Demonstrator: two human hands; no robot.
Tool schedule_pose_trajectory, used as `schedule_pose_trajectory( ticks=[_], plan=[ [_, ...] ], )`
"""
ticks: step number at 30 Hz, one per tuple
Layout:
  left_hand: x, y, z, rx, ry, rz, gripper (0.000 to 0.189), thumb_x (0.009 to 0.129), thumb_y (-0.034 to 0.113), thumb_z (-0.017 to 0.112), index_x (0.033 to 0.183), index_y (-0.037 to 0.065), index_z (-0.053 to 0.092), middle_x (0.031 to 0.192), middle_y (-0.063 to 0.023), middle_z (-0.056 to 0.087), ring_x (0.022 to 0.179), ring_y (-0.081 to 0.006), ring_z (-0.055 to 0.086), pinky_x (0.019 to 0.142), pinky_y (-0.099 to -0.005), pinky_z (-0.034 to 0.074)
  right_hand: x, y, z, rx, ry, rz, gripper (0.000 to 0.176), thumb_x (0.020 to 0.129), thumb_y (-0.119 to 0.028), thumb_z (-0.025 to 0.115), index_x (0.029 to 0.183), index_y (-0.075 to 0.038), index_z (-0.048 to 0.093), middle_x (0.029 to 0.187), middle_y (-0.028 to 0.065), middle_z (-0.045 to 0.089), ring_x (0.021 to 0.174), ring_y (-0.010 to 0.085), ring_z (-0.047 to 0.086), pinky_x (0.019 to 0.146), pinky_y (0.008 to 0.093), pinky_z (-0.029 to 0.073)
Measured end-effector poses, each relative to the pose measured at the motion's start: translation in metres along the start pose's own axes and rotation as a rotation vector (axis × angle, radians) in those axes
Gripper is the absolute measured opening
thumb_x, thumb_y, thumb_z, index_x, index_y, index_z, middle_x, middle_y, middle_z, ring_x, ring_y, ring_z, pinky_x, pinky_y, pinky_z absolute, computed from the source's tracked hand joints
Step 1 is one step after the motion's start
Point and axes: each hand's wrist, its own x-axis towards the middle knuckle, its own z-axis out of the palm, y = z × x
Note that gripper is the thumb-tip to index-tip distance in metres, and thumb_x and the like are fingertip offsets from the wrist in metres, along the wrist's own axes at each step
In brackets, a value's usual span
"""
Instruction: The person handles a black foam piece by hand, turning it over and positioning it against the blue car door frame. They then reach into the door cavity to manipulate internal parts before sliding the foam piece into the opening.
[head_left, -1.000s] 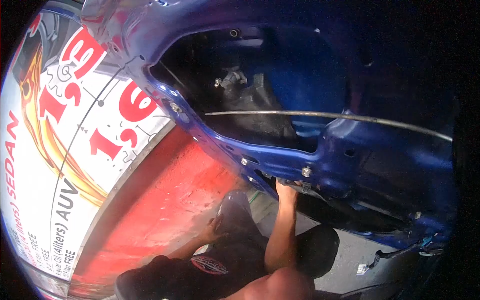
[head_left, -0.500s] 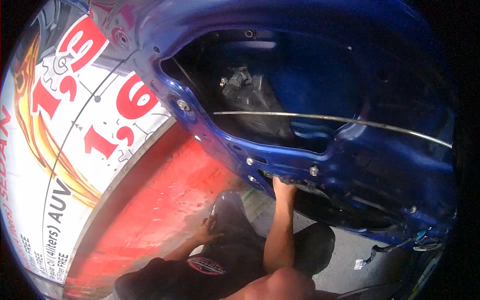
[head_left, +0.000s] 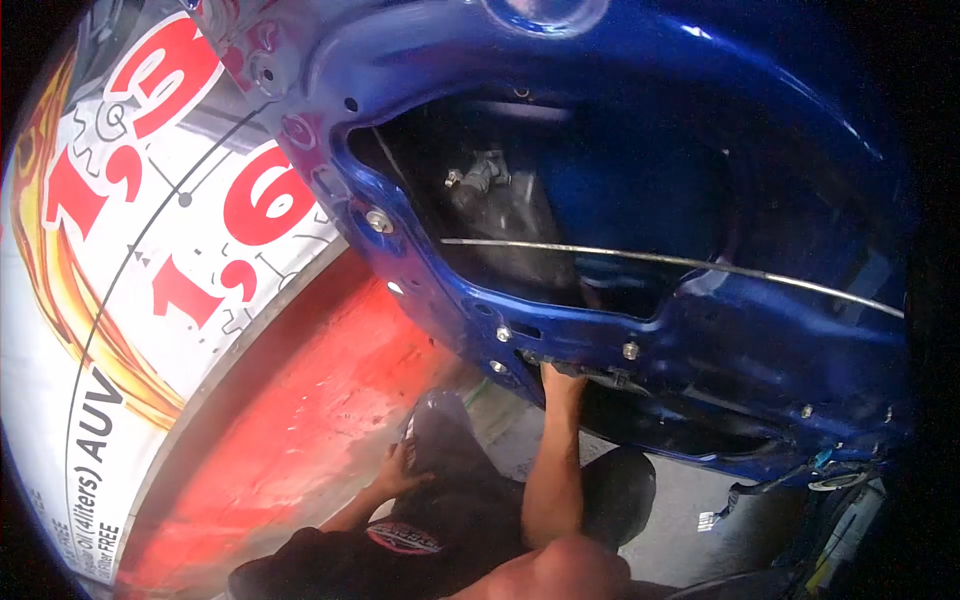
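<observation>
A blue car door with its inner panel bare [head_left: 420, 235] fills the upper right of the head view. My right hand [head_left: 563, 374] reaches into its lower opening [head_left: 660, 415], and the panel's edge hides the fingers. Whether they hold anything there cannot be seen. My left hand [head_left: 402, 472] rests low on my thigh, its fingers curled around a slim, shiny object [head_left: 409, 427] that points away from me. In the large upper opening sit a dark plastic part [head_left: 520, 220] and a thin metal rod [head_left: 640, 256] that crosses it.
Bolts [head_left: 630, 351] stud the door panel near my right hand. Loose wiring with a pale connector [head_left: 707, 521] hangs at the door's lower right. To the left stand a printed banner [head_left: 120, 330] and a red surface [head_left: 300, 400]. Grey floor [head_left: 665, 510] shows below.
The door has shifted slightly lower in the view, and more of its top edge shows. My right hand stays inside the lower opening; my left hand stays on my thigh.
</observation>
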Motion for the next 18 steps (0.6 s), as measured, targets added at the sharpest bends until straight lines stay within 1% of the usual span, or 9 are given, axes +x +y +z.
schedule_pose_trajectory(
  ticks=[2, 5, 6, 8, 9, 11, 15, 17, 18],
  plan=[
    [0.0, 0.002, -0.001, -0.007, 0.007, 0.005, 0.103, 0.064, 0.05, 0.086, 0.141, 0.004, 0.036, 0.137, -0.0168, 0.052, 0.128, -0.0387, 0.04, 0.108, -0.0474, 0.036, -0.008, 0.006, -0.002, -0.152, -0.062, -0.067, 0.035, 0.083, -0.019, 0.069, 0.113, -0.001, 0.062, 0.117, 0.0216, 0.061, 0.109, 0.0422, 0.056, 0.096, 0.0496, 0.042],
    [0.002, 0.004, 0.0, -0.026, 0.031, 0.034, 0.102, 0.064, 0.049, 0.087, 0.14, 0.004, 0.037, 0.133, -0.0172, 0.054, 0.126, -0.0387, 0.041, 0.107, -0.048, 0.036, -0.022, 0.016, 0.004, -0.141, -0.126, 0.023, 0.041, 0.081, -0.021, 0.07, 0.117, -0.004, 0.062, 0.122, 0.0209, 0.06, 0.114, 0.0425, 0.054, 0.101, 0.051, 0.04],
    [0.002, 0.002, 0.001, -0.008, 0.042, 0.049, 0.102, 0.063, 0.049, 0.087, 0.14, 0.004, 0.037, 0.132, -0.0172, 0.054, 0.126, -0.0385, 0.041, 0.107, -0.0482, 0.037, -0.048, 0.047, 0.031, -0.165, -0.172, 0.048, 0.044, 0.079, -0.023, 0.072, 0.119, -0.007, 0.064, 0.125, 0.0194, 0.06, 0.117, 0.0422, 0.053, 0.103, 0.052, 0.039],
    [0.004, -0.006, 0.004, 0.026, 0.069, 0.078, 0.102, 0.062, 0.049, 0.088, 0.139, 0.004, 0.037, 0.132, -0.0172, 0.054, 0.125, -0.0381, 0.041, 0.106, -0.0486, 0.037, -0.044, 0.049, 0.03, -0.183, -0.082, -0.027, 0.045, 0.079, -0.023, 0.071, 0.121, -0.008, 0.064, 0.126, 0.0195, 0.06, 0.119, 0.0424, 0.052, 0.105, 0.0523, 0.038],
    [0.004, -0.005, 0.004, 0.011, 0.071, 0.086, 0.103, 0.062, 0.048, 0.088, 0.139, 0.005, 0.037, 0.132, -0.0175, 0.053, 0.125, -0.0384, 0.041, 0.106, -0.0486, 0.037, -0.011, 0.014, 0.003, -0.175, 0.053, -0.126, 0.043, 0.08, -0.02, 0.069, 0.121, -0.006, 0.062, 0.125, 0.0211, 0.06, 0.118, 0.0429, 0.052, 0.103, 0.0516, 0.038],
    [0.003, -0.002, 0.002, -0.017, 0.073, 0.099, 0.104, 0.061, 0.048, 0.089, 0.14, 0.005, 0.037, 0.133, -0.018, 0.052, 0.125, -0.0389, 0.04, 0.106, -0.0487, 0.037, 0.003, -0.007, -0.013, -0.172, 0.113, -0.156, 0.041, 0.082, -0.018, 0.067, 0.12, -0.004, 0.061, 0.124, 0.0228, 0.06, 0.117, 0.0434, 0.052, 0.102, 0.0512, 0.038],
    [0.004, -0.003, 0.002, -0.032, 0.084, 0.038, 0.105, 0.059, 0.048, 0.09, 0.14, 0.006, 0.037, 0.133, -0.0195, 0.05, 0.124, -0.0399, 0.04, 0.106, -0.0493, 0.037, -0.006, -0.008, -0.014, -0.045, -0.107, 0.211, 0.042, 0.082, -0.02, 0.067, 0.121, -0.005, 0.061, 0.124, 0.0229, 0.059, 0.117, 0.0437, 0.052, 0.103, 0.052, 0.038],
    [0.001, 0.004, -0.002, -0.017, 0.076, 0.0, 0.105, 0.059, 0.048, 0.09, 0.14, 0.006, 0.037, 0.134, -0.0199, 0.05, 0.124, -0.0401, 0.039, 0.106, -0.0496, 0.037, -0.004, -0.011, -0.015, 0.001, -0.188, 0.339, 0.043, 0.082, -0.022, 0.068, 0.121, -0.005, 0.061, 0.124, 0.023, 0.059, 0.117, 0.0437, 0.052, 0.103, 0.0523, 0.038],
    [0.001, 0.005, -0.004, -0.019, 0.055, -0.017, 0.105, 0.06, 0.049, 0.089, 0.141, 0.007, 0.036, 0.138, -0.0192, 0.046, 0.126, -0.0401, 0.038, 0.107, -0.05, 0.036, 0.0, -0.014, -0.017, -0.027, -0.23, 0.354, 0.043, 0.082, -0.023, 0.068, 0.121, -0.006, 0.061, 0.125, 0.0231, 0.059, 0.117, 0.0436, 0.052, 0.103, 0.0525, 0.038]
  ],
)
